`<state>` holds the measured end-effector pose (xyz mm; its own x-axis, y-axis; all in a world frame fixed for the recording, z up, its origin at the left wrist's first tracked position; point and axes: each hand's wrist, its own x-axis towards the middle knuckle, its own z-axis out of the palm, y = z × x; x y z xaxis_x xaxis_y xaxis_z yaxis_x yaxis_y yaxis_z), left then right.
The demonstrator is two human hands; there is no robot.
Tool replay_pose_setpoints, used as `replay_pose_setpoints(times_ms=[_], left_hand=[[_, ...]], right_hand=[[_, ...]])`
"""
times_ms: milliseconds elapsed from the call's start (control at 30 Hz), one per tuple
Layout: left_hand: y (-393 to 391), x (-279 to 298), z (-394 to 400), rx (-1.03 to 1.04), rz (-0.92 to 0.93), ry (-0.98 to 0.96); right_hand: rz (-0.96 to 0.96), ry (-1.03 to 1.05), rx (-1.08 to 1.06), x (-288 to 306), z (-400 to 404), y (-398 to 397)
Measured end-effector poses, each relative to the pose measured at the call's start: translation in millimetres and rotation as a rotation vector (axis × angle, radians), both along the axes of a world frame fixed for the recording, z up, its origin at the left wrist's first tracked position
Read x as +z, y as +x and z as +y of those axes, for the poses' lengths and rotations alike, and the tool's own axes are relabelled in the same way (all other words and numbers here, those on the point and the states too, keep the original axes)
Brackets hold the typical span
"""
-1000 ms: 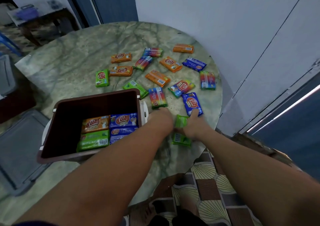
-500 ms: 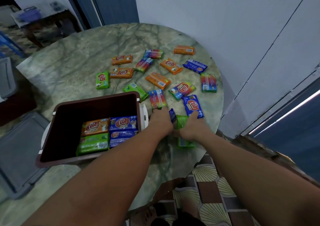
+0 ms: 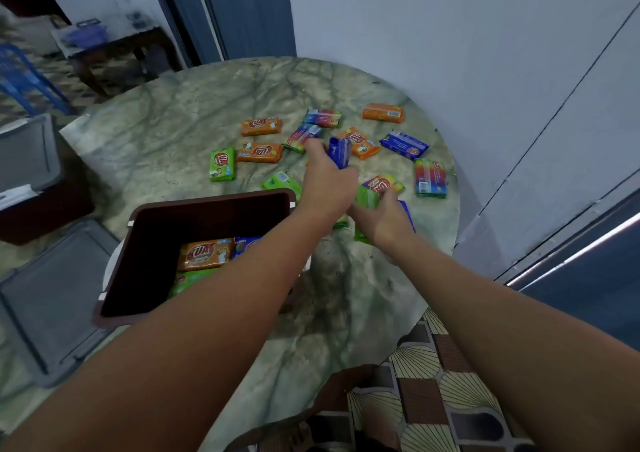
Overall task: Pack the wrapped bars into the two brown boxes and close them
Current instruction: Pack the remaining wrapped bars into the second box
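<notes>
Head view: a blue wrapped bar [image 3: 339,152] is gripped, raised, by the left hand [image 3: 325,183]; a green wrapped bar [image 3: 367,198] is held by the right hand [image 3: 379,221]. The open brown plastic box [image 3: 138,223], partly filled, is set on the marbled round counter [image 3: 180,112].

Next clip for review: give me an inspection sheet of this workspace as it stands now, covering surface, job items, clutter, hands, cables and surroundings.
Surface: round marble-patterned table, set against a pale wall.
Job's things: one open brown box at the near left of the table, with an orange bar and green and blue bars inside; about a dozen wrapped bars loose on the table beyond it, among them a green bar. A second box is not seen.
Clutter: nothing seen.
Hands: left hand grips a blue bar raised above the table; right hand holds a green bar, with another blue one under it.
Cables: nothing seen.
Surroundings: grey lid on the floor at left, blue chair, patterned floor mat.
</notes>
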<state>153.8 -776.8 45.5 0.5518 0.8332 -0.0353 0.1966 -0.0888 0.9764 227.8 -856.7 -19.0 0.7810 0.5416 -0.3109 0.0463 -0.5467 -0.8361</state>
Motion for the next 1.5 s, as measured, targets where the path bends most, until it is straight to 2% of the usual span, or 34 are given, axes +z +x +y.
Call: replay_pose_setpoints(times_ms=[133,367,467,600,667,900,1033,1100,1300,1500], left_hand=[[-29,19,22,0.065,-0.103,-0.027],[-105,25,64,0.126,0.11,0.113],[-137,21,75,0.164,0.179,0.098],[-173,11,85,0.179,0.176,0.088],[-188,4,90,0.169,0.248,0.109],[-227,-26,106,-0.042,0.566,0.167],[-232,-49,117,-0.195,0.89,0.351],[-232,-56,122,-0.302,0.987,0.444],[-227,-73,138,-0.462,1.058,0.668],[-232,-92,145,-0.439,1.022,0.651]], right_hand=[[-0.028,0.062,0.054,17,21,-14],[-0.128,0.135,0.252,44,62,-64],[-0.185,0.131,0.318,44,76,-87],[-0.27,0.086,0.439,45,89,-113],[-0.348,0.049,0.51,43,94,-123],[-0.57,-0.133,0.802,24,104,-139],[-0.71,-0.335,0.951,14,108,-136],[-0.79,-0.385,0.992,10,109,-133],[-0.837,-0.452,0.992,0,117,-129],[-0.815,-0.422,0.969,-11,117,-133]])
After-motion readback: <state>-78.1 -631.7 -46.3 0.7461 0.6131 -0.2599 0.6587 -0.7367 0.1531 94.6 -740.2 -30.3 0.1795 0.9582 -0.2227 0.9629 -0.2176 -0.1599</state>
